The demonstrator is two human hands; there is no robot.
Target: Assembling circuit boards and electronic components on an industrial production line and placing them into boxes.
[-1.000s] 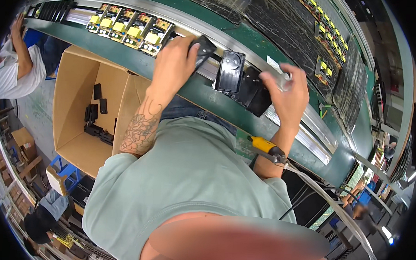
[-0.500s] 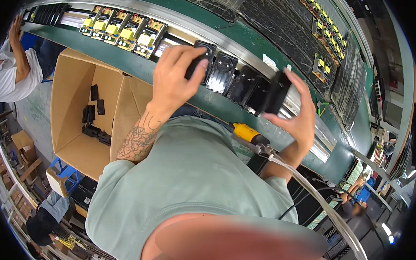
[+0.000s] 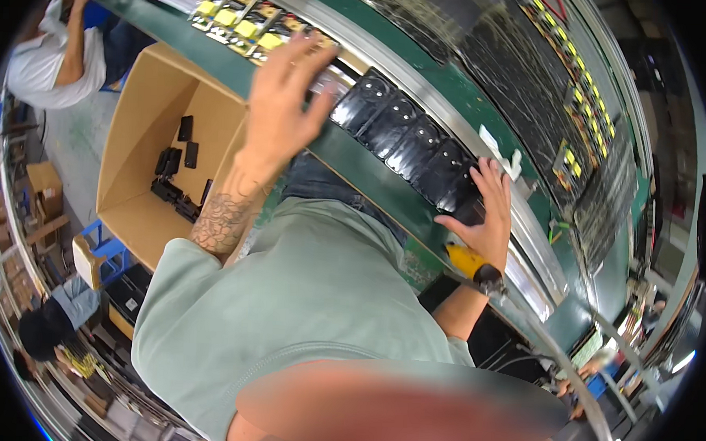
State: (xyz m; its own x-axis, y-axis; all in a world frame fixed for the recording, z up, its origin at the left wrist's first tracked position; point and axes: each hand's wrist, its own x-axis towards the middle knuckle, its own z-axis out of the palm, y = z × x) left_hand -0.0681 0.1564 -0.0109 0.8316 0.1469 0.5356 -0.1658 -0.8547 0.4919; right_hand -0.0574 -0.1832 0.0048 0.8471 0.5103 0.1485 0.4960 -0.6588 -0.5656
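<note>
My left hand (image 3: 283, 99) reaches over the right end of a row of circuit boards (image 3: 247, 27) with yellow parts. Its fingers are apart, the tips at the nearest board, and I see nothing held. To the right, several black plastic cases (image 3: 404, 128) lie side by side in a row along the metal rail. At that row's right end my right hand (image 3: 491, 219) spans the last case (image 3: 458, 192), thumb at its near end and fingers at its far end. The hand partly hides that case.
A cardboard box (image 3: 128, 132) with black pieces (image 3: 168, 161) inside stands at the left. A yellow-and-black power tool (image 3: 468, 262) hangs by my right forearm. More yellow-topped boards (image 3: 583, 96) lie across the bench. Another person (image 3: 56, 66) works at the far left.
My right hand has lowered its black case to the row's right end. My left hand has left the black cases and moved to the circuit boards. The whole view has turned somewhat.
</note>
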